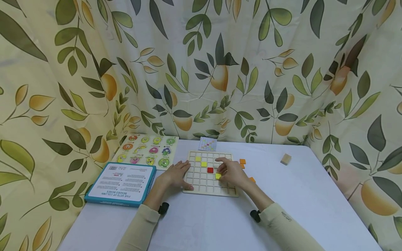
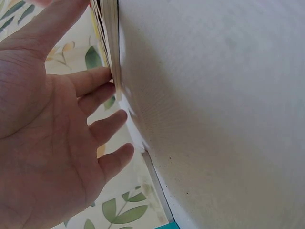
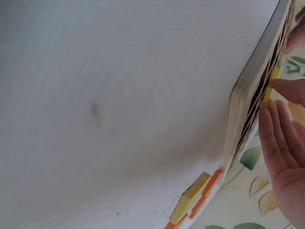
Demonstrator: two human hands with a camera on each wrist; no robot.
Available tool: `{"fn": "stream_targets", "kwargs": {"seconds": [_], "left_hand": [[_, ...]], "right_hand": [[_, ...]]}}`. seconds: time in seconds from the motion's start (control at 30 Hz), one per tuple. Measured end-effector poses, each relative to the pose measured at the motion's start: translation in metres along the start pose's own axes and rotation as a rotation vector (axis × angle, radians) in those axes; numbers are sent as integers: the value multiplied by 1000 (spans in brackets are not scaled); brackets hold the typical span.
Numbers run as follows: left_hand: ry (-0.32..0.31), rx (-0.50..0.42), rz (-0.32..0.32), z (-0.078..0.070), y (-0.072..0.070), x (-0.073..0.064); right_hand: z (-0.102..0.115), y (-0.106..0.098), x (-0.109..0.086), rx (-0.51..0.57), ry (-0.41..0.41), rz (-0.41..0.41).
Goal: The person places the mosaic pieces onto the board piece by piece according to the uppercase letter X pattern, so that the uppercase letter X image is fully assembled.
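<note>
A square wooden grid board (image 1: 198, 183) lies on the white table. A diagonal of coloured square tiles runs down it: two yellow ones, a red tile (image 1: 210, 170), and a lower yellow tile (image 1: 218, 176). My right hand (image 1: 233, 173) is over the board's right half; its thumb and fingertips pinch the lower yellow tile, seen edge-on in the right wrist view (image 3: 267, 94). With fingers spread, my left hand (image 1: 174, 175) rests against the board's left edge, its thumb at the lower left. Orange tiles (image 1: 242, 161) lie just right of the board, partly hidden by the right hand.
Behind the board lies a small pattern card (image 1: 207, 144). To the left are a sheet of fruit pictures (image 1: 147, 141) and a blue-edged box (image 1: 120, 183) overlapping it. A small wooden block (image 1: 286, 159) sits far right. A leaf-patterned curtain (image 1: 201, 69) hangs behind the table.
</note>
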State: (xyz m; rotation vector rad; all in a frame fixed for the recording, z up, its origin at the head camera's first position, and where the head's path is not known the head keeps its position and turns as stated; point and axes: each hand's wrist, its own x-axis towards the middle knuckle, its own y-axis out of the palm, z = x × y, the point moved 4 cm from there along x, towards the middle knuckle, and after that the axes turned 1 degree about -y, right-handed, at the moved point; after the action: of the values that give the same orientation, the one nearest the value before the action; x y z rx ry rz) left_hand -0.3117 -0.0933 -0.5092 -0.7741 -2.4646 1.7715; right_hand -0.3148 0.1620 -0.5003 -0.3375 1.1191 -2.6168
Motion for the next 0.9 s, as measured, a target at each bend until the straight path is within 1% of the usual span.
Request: {"fn": "stream_targets", "kwargs": {"seconds": [0.33,0.47,0.7,0.9], "left_hand": [[-2,2,6,-1,-2,-1],[-6,-5,5,-1,-1,-2],[-12,-12,8,-1,-1,-3],[-3,-5,7,-1,-1,-2]], "right_hand": [[4,3,3,-16,-8,2],[3,4,2,-16,-5,-3],[4,6,1,-43,-23,-16],[8,3,-3,-60,-17,-31]]}}
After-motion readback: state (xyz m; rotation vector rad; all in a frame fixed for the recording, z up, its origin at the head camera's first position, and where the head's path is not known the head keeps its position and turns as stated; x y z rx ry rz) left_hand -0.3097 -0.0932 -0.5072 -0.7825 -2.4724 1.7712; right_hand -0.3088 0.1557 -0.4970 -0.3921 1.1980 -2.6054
